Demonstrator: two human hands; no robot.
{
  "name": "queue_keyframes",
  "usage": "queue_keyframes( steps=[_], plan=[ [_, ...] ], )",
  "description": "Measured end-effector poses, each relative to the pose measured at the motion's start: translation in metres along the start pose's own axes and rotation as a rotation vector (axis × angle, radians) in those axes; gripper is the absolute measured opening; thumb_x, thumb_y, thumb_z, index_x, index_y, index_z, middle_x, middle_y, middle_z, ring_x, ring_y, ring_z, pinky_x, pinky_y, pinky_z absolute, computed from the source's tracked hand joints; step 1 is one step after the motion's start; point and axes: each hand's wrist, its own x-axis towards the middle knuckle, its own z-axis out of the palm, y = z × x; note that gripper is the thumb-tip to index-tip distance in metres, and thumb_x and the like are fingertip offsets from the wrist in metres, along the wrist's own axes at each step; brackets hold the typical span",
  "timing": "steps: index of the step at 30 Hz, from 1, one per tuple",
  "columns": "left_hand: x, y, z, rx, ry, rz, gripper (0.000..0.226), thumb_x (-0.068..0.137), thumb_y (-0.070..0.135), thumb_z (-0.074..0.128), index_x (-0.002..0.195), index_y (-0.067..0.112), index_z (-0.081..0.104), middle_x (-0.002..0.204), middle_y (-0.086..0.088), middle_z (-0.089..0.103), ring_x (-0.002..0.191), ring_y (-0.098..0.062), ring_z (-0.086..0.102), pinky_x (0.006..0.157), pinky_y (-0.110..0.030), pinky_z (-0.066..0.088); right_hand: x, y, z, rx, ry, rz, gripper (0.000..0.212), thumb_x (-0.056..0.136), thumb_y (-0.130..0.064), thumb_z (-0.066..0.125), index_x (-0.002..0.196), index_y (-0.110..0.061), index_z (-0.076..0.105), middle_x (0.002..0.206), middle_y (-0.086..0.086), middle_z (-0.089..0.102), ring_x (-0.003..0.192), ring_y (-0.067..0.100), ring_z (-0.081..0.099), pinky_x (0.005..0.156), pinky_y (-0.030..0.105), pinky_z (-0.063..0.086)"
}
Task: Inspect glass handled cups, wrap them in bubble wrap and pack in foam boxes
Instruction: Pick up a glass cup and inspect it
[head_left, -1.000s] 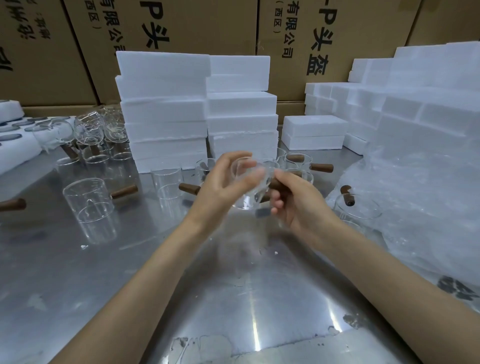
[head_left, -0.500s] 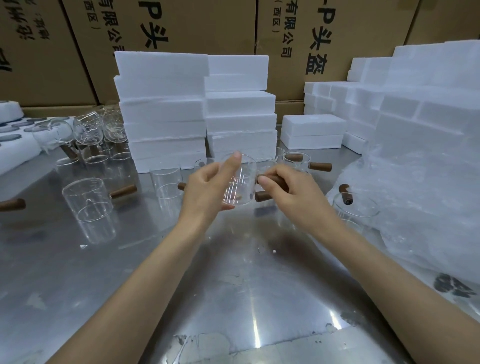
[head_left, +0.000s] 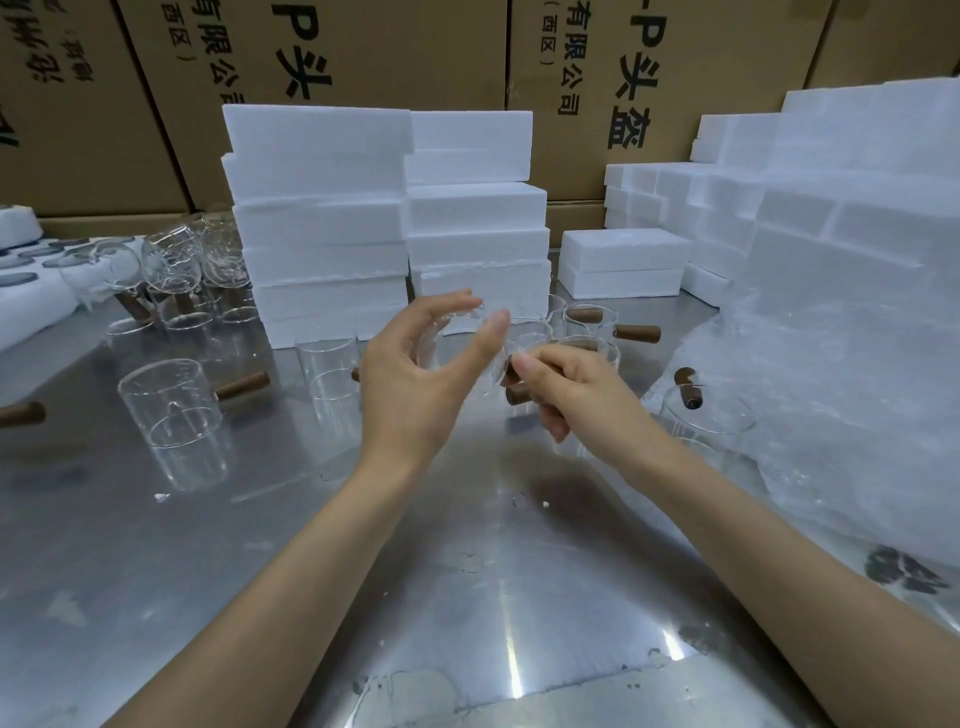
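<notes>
I've got a glass cup (head_left: 462, 345) in front of the foam stack (head_left: 322, 228): left hand (head_left: 415, 384) fingers curled round its body, right hand (head_left: 566, 387) gripping its wood handle (head_left: 517, 392). Cartons (head_left: 363, 62) behind the stack read "有限公司", "(西区)", "头盔".

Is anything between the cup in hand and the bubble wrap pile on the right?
Yes. The held cup, gripped by the left hand and right hand, has another handled cup standing on the table just before the bubble wrap. Lifting over it avoids contact.
</notes>
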Motion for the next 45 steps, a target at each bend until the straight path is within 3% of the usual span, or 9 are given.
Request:
queue_keyframes(
  steps=[4, 9, 13, 16, 19, 23, 36, 40, 45],
  plan=[
    [0.005, 0.006, -0.004, -0.046, -0.008, -0.149, 0.008, 0.086, 0.035, 0.067, 0.091, 0.033, 0.073, 0.095, 0.023, 0.072, 0.092, 0.01, 0.064, 0.074, -0.01, 0.049, 0.002, 0.002, -0.004, 0.058, -0.023, 0.02, 0.027, 0.099, -0.022, 0.045, 0.079, -0.01, 0.06, 0.043, -0.021, 0.05, 0.041, 0.006, 0.039, 0.044, 0.014, 0.035],
    [0.014, 0.012, -0.018, 0.008, -0.253, -0.256, 0.027, 0.092, 0.04, 0.054, 0.111, 0.03, 0.07, 0.109, 0.024, 0.069, 0.111, 0.01, 0.057, 0.095, -0.022, 0.039, 0.006, 0.004, -0.014, 0.176, -0.098, 0.088, 0.034, 0.098, -0.025, 0.045, 0.071, -0.015, 0.062, 0.052, -0.004, 0.032, 0.041, 0.011, 0.031, 0.044, 0.02, 0.032],
    [0.021, 0.012, -0.033, -0.136, -0.48, -0.34, 0.04, 0.085, 0.033, 0.054, 0.123, 0.026, 0.063, 0.111, 0.022, 0.068, 0.121, 0.001, 0.054, 0.08, -0.004, 0.026, 0.007, 0.008, -0.022, 0.35, -0.18, 0.174, 0.044, 0.098, -0.026, 0.044, 0.06, -0.022, 0.068, 0.058, -0.001, 0.025, 0.04, 0.009, 0.028, 0.041, 0.018, 0.031],
    [0.024, 0.01, -0.044, -0.197, -0.572, -0.313, 0.052, 0.078, 0.021, 0.06, 0.129, 0.015, 0.057, 0.129, 0.009, 0.062, 0.125, -0.001, 0.051, 0.101, -0.01, 0.034, 0.008, 0.01, -0.024, 0.418, -0.231, 0.215, 0.047, 0.098, -0.027, 0.044, 0.058, -0.023, 0.069, 0.057, -0.004, 0.026, 0.039, 0.006, 0.028, 0.04, 0.017, 0.029],
    [0.024, 0.01, -0.046, -0.142, -0.611, -0.255, 0.065, 0.071, 0.019, 0.07, 0.134, 0.017, 0.055, 0.133, 0.012, 0.059, 0.126, -0.002, 0.05, 0.095, -0.01, 0.043, 0.009, 0.011, -0.024, 0.458, -0.232, 0.257, 0.04, 0.097, -0.029, 0.045, 0.068, -0.019, 0.07, 0.055, -0.005, 0.027, 0.037, 0.005, 0.027, 0.039, 0.016, 0.028],
    [0.021, 0.009, -0.037, -0.018, -0.522, -0.163, 0.069, 0.055, 0.031, 0.081, 0.12, 0.031, 0.059, 0.13, 0.012, 0.06, 0.124, 0.003, 0.051, 0.109, -0.027, 0.039, 0.009, 0.014, -0.021, 0.443, -0.212, 0.272, 0.035, 0.097, -0.033, 0.045, 0.085, -0.006, 0.064, 0.052, -0.007, 0.03, 0.037, 0.005, 0.029, 0.039, 0.016, 0.03],
    [-0.001, -0.008, 0.004, 0.124, -0.026, -0.037, 0.048, 0.063, 0.04, 0.083, 0.097, 0.029, 0.051, 0.111, 0.011, 0.063, 0.11, -0.006, 0.06, 0.097, -0.033, 0.048, 0.006, 0.016, 0.0, 0.042, 0.007, -0.02, 0.03, 0.098, -0.024, 0.046, 0.071, -0.021, 0.059, 0.046, -0.018, 0.048, 0.038, 0.002, 0.043, 0.045, 0.017, 0.037],
    [0.003, 0.0, 0.002, -0.076, -0.018, -0.244, 0.024, 0.086, 0.043, 0.067, 0.1, 0.024, 0.062, 0.099, 0.02, 0.067, 0.101, 0.005, 0.061, 0.086, -0.021, 0.048, 0.006, 0.018, 0.001, -0.193, 0.141, -0.145, 0.017, 0.096, -0.023, 0.051, 0.085, -0.015, 0.062, 0.064, -0.017, 0.058, 0.056, -0.009, 0.056, 0.052, 0.008, 0.038],
    [0.009, 0.003, -0.007, 0.001, -0.249, -0.499, 0.071, 0.056, 0.076, 0.056, 0.109, 0.028, 0.058, 0.106, 0.012, 0.061, 0.101, -0.007, 0.064, 0.085, -0.026, 0.053, 0.004, 0.016, 0.001, -0.547, 0.22, -0.362, 0.012, 0.095, -0.028, 0.049, 0.097, -0.018, 0.057, 0.091, -0.01, 0.058, 0.081, 0.002, 0.055, 0.066, 0.021, 0.041]
  ],
)
